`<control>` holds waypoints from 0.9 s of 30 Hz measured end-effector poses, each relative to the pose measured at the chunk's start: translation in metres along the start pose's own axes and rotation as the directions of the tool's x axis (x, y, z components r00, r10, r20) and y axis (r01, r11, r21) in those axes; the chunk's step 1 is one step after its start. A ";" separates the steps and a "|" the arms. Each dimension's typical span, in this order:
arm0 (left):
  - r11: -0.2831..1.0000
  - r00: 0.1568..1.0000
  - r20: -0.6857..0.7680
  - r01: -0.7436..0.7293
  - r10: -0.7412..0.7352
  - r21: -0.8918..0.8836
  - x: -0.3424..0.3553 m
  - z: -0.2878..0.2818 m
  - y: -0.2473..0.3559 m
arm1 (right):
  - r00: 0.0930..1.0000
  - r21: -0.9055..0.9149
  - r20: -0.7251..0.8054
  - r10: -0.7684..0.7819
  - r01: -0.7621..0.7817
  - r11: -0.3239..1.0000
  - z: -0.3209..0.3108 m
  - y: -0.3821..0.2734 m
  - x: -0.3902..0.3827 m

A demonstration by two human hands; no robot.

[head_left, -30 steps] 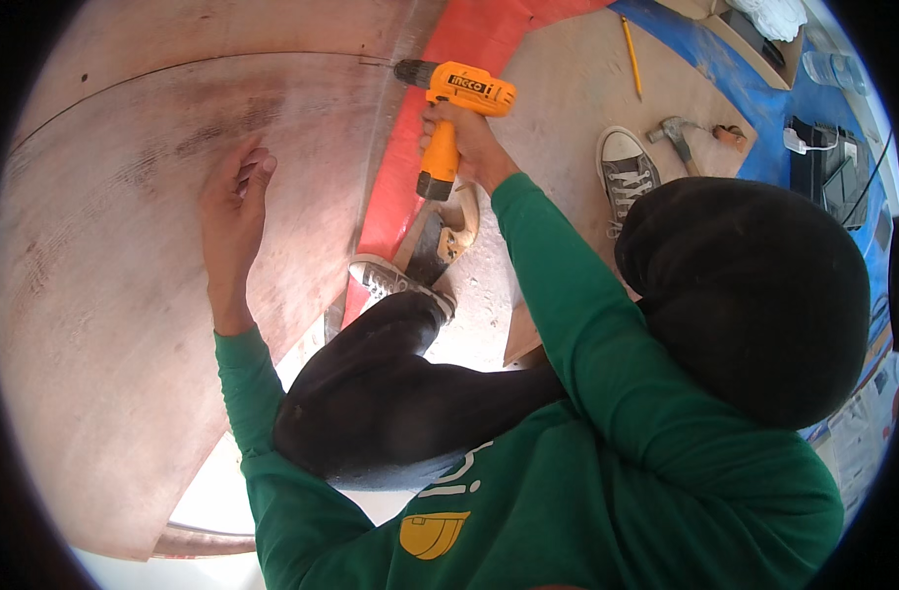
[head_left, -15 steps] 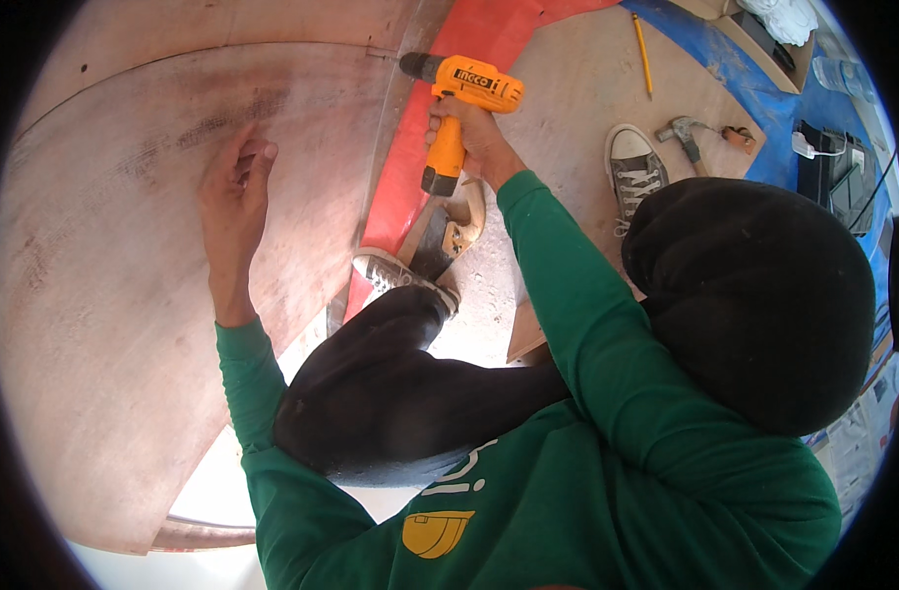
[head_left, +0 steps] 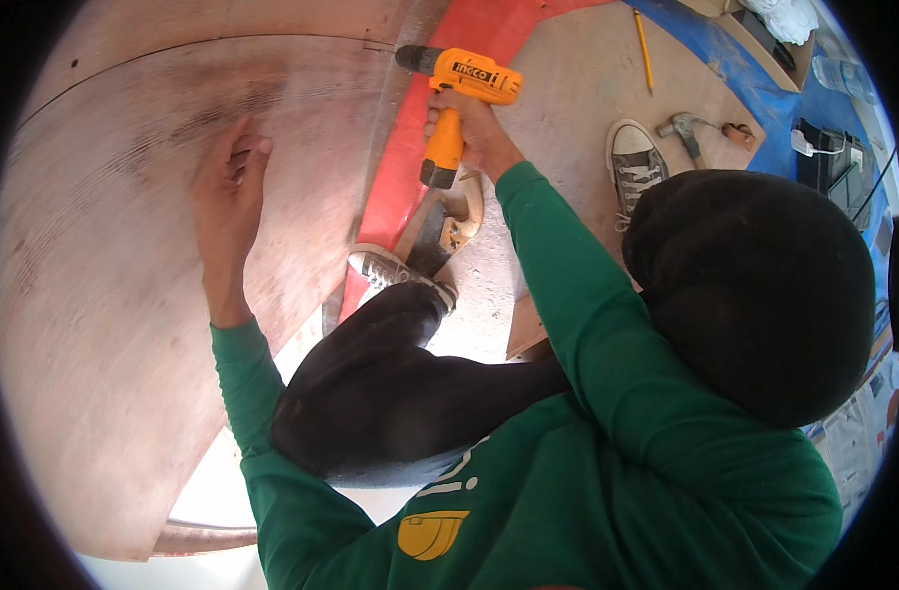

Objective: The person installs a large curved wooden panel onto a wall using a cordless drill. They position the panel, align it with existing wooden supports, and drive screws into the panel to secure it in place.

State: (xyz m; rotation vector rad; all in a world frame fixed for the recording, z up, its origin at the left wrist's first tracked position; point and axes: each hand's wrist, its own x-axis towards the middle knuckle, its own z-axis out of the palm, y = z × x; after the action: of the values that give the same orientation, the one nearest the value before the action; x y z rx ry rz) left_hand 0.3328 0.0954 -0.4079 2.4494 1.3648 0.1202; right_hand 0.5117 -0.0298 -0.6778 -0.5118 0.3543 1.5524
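My right hand (head_left: 464, 128) grips the handle of an orange and black cordless drill (head_left: 477, 77), whose chuck points left, where a thin bit meets or nearly meets the upper seam of a pale, dusty plywood panel (head_left: 125, 324) beside a red strip (head_left: 390, 187). My left hand (head_left: 233, 187) is open, fingers loosely bent and apart, at the panel below that seam; whether it touches the surface I cannot tell. A wooden-handled tool with a dark blade (head_left: 430, 241), possibly a saw, lies below the drill, partly behind my shoe (head_left: 376, 264).
At right, a plywood board (head_left: 558, 88) on blue sheeting holds a pencil (head_left: 644, 54), a hammer (head_left: 686, 133) and my other shoe (head_left: 631, 157). A box (head_left: 759, 74), plastic bottle (head_left: 838, 79) and black device with a white plug (head_left: 828, 172) lie beyond. My dark-trousered knees take up the middle and right.
The drill in my right hand has shifted slightly up and right in view since a second ago. My left hand sits slightly higher and further left, its fingers still loosely bent.
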 end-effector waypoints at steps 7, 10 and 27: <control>1.000 1.000 0.016 0.007 -0.007 -0.011 0.002 0.000 0.000 | 1.000 0.015 0.005 0.007 -0.007 1.000 -0.009 0.005 0.006; 1.000 1.000 0.009 0.013 -0.013 0.012 0.001 0.000 0.001 | 1.000 0.059 0.010 0.023 -0.023 0.998 -0.010 0.005 0.008; 0.997 0.999 0.028 0.033 -0.035 0.065 0.001 -0.001 0.006 | 0.999 0.085 -0.020 0.025 -0.023 0.996 -0.005 0.006 0.010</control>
State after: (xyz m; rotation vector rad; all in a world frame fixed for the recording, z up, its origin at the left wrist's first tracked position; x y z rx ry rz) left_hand 0.3373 0.0936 -0.4048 2.4696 1.4183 0.0329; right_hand 0.5060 -0.0242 -0.6877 -0.4598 0.4422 1.5493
